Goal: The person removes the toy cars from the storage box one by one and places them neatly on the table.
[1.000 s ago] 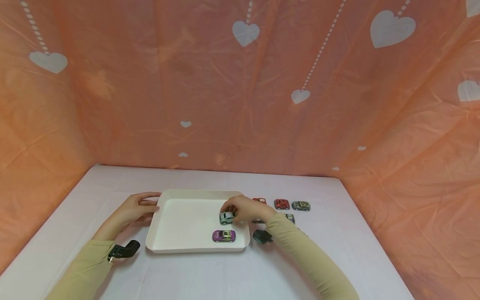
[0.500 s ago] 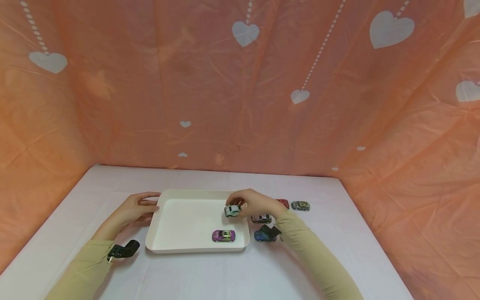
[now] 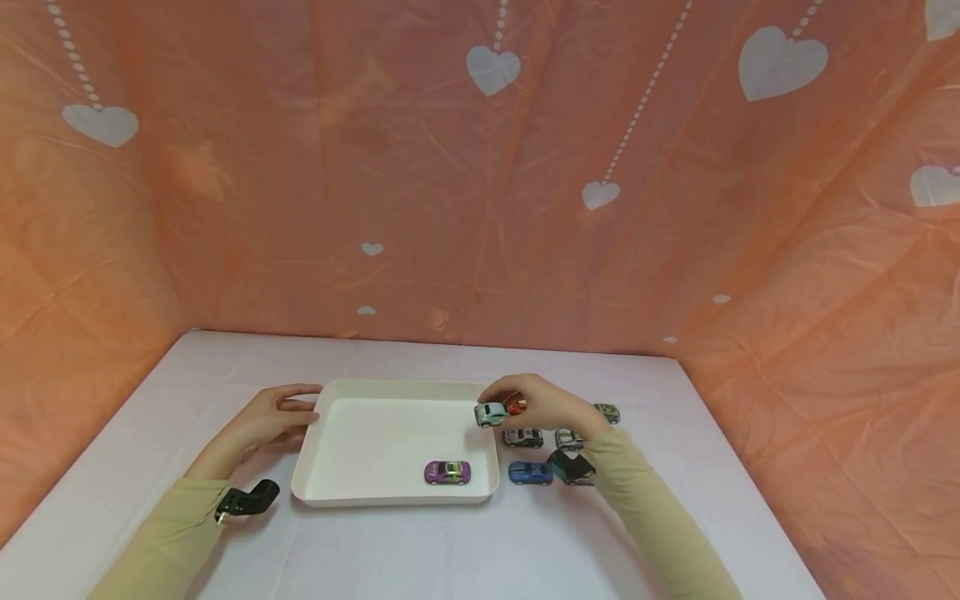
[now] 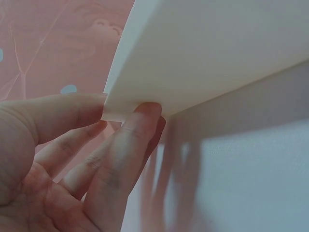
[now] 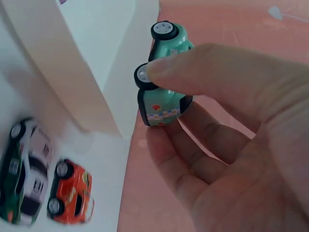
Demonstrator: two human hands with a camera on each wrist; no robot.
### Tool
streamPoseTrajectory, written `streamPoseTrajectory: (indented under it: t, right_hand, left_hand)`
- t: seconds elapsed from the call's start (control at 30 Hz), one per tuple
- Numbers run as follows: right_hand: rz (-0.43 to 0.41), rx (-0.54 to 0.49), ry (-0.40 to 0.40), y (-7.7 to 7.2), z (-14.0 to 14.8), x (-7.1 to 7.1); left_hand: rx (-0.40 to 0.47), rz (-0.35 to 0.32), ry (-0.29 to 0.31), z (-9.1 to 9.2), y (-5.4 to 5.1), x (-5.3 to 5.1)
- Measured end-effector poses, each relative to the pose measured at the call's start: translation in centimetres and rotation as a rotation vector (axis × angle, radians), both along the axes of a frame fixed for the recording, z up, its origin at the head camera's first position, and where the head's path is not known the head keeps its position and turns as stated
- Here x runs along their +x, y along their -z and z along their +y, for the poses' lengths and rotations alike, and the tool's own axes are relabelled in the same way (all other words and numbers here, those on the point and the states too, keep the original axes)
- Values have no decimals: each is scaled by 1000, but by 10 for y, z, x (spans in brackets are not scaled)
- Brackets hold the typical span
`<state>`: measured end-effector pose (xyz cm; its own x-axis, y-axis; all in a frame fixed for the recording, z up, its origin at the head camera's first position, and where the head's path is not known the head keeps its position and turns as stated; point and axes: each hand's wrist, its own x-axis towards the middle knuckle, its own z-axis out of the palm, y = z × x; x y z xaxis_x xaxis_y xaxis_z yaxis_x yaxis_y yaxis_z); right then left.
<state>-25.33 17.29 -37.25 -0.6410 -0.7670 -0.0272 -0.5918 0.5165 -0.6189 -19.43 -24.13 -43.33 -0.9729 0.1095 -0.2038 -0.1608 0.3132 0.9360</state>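
My right hand [image 3: 551,402] pinches a mint-green toy car [image 3: 491,414] between thumb and fingers, raised above the right rim of the white tray [image 3: 390,502]. In the right wrist view, the thumb presses by a wheel of this car [image 5: 166,53], and its checkered side patch shows. A purple toy car [image 3: 447,472] sits inside the tray near its front right corner. My left hand [image 3: 270,419] holds the tray's left rim at the back. In the left wrist view, one fingertip [image 4: 148,110] rests against the outer tray wall and another finger meets the rim edge.
Right of the tray, several toy cars stand on the white table [image 3: 375,558]: a blue one [image 3: 530,472], a silver-and-black one [image 3: 522,437], a green one [image 3: 609,412]; others are partly hidden by the right hand and camera. An orange curtain [image 3: 420,167] closes the back and sides.
My right hand has lifted the mint-green car from the tray and moved it right to above the rim, uncovering the blue car. The left hand, the tray and the purple car stay put.
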Motion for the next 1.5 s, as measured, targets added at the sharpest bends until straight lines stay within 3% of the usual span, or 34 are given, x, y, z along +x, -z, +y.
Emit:
streamPoseTrajectory:
  t: [0.37, 0.87, 1.5]
  right_hand:
    - [-5, -13, 100, -3, 52, 8]
    - [37, -9, 224, 6, 129, 15]
    - [37, 8, 317, 27, 177, 9]
  left_hand:
    - [-14, -13, -6, 1, -1, 1]
    - [-54, 2, -4, -4, 2, 0]
    - [-35, -12, -11, -1, 1, 0]
